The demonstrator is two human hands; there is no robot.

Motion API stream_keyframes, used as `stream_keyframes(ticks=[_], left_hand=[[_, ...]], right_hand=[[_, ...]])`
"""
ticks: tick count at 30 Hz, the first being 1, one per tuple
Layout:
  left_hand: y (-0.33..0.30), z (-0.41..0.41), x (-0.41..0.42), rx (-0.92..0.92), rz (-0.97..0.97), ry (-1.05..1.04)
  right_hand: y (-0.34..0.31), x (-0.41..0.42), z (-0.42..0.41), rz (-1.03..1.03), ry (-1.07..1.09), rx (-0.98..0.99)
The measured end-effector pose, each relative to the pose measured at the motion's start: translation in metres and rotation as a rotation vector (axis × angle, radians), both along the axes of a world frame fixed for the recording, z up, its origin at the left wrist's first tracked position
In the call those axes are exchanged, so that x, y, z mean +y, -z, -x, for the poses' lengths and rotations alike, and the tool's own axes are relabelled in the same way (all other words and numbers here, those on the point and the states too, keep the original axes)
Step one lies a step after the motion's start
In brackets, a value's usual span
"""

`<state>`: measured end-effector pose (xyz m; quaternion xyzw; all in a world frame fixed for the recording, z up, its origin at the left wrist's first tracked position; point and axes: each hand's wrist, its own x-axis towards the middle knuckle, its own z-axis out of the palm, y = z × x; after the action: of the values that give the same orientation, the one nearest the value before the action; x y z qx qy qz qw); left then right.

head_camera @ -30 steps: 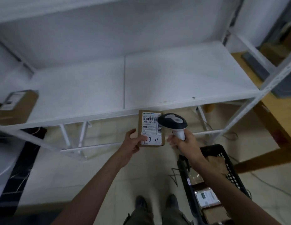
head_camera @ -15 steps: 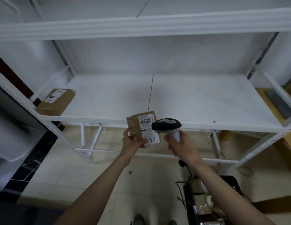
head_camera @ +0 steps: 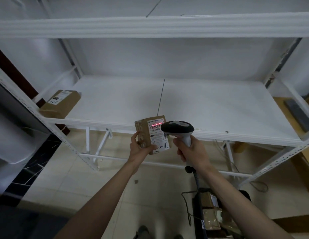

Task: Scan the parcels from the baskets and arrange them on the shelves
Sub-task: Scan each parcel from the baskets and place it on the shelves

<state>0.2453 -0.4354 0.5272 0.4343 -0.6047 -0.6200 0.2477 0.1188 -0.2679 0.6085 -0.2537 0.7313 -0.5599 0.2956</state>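
Head view: your left grip (head_camera: 141, 146) pinches the parcel (head_camera: 152, 135) upright at centre; right grip (head_camera: 193, 152) clasps the scanner (head_camera: 177, 129), touching its right edge.

Both forearms come into view from the bottom edge and are bare all the way up: no sleeve, cuff or glove shows on either. The left hand (head_camera: 141, 149) and the right hand (head_camera: 193, 152) are bare too, with no ring, watch, band or strap visible at the fingers or wrists. At the very bottom of the view, between the arms, the toes of two dark shoes (head_camera: 143, 232) peek in, rounded at the front; they are dim and cropped, so their material and fastening cannot be made out.
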Motion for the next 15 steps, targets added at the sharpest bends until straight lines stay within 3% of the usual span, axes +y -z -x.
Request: stream_keyframes(ticks=[6, 15], left_hand=[[-0.004, -0.02, -0.027, 0.014, -0.083, -0.092], [-0.032, -0.097, -0.133, 0.037, -0.186, -0.278]], right_hand=[[-0.009, -0.023, 0.008, 0.158, -0.102, -0.099], [-0.019, -0.138, -0.015, 0.091, -0.26, -0.014]])
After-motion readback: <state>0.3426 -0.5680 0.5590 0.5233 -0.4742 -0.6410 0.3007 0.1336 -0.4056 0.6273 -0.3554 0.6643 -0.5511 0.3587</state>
